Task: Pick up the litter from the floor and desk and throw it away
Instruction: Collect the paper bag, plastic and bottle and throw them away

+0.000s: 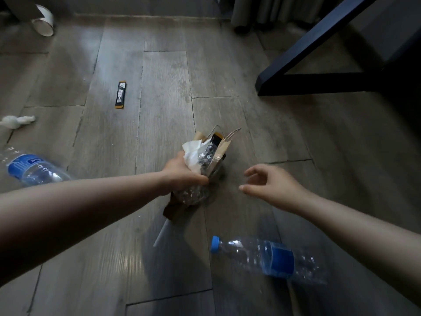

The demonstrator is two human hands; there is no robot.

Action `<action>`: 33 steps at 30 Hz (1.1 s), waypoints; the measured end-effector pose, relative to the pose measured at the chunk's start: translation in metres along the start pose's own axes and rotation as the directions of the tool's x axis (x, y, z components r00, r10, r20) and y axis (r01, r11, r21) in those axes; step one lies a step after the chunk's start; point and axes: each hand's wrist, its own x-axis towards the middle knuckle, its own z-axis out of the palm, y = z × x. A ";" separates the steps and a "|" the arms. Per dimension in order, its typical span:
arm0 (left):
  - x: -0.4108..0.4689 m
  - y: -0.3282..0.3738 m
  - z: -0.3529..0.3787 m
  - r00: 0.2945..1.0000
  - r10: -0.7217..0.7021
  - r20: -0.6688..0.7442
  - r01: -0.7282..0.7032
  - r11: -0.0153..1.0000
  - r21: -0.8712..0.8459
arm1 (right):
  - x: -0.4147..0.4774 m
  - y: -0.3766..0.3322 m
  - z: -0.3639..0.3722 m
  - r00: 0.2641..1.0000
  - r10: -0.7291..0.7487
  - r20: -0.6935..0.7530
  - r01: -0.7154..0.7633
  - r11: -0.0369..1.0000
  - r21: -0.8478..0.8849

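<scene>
While my left hand [182, 172] grips a bundle of litter [205, 153] (paper bag, tissue, crumpled plastic) low over the floor [159, 76], my right hand [271, 181] hovers beside it, fingers [252, 171] loose and empty. Gathering seems underway; the nearest bottle [268, 258] looks next and needs a wide grasp.

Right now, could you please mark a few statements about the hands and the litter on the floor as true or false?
1. The left hand grips a bundle of litter. True.
2. The right hand holds a cup. False: it is open and empty.
3. The blue-capped bottle stands upright. False: it lies on its side on the floor.
4. A black sachet lies on the floor, apart from both hands. True.
</scene>
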 end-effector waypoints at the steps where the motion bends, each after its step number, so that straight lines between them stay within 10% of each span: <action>1: -0.006 -0.002 0.001 1.000 -0.015 0.017 0.015 1.000 0.012 | -0.013 0.005 0.004 0.999 -0.014 0.039 0.016 0.999 -0.041; 10: -0.055 -0.026 0.014 0.991 -0.100 0.085 0.088 0.987 0.134 | -0.088 0.049 0.032 0.988 -0.055 0.147 0.110 0.911 -0.396; 22: -0.078 -0.030 0.017 0.990 -0.087 0.110 0.073 0.989 0.132 | -0.094 0.081 0.043 0.981 -0.028 0.190 0.115 0.878 -0.464; 33: -0.080 -0.015 0.013 0.993 -0.055 0.108 0.045 0.994 0.095 | -0.078 0.092 0.020 0.982 0.143 -0.122 -0.148 0.989 -0.030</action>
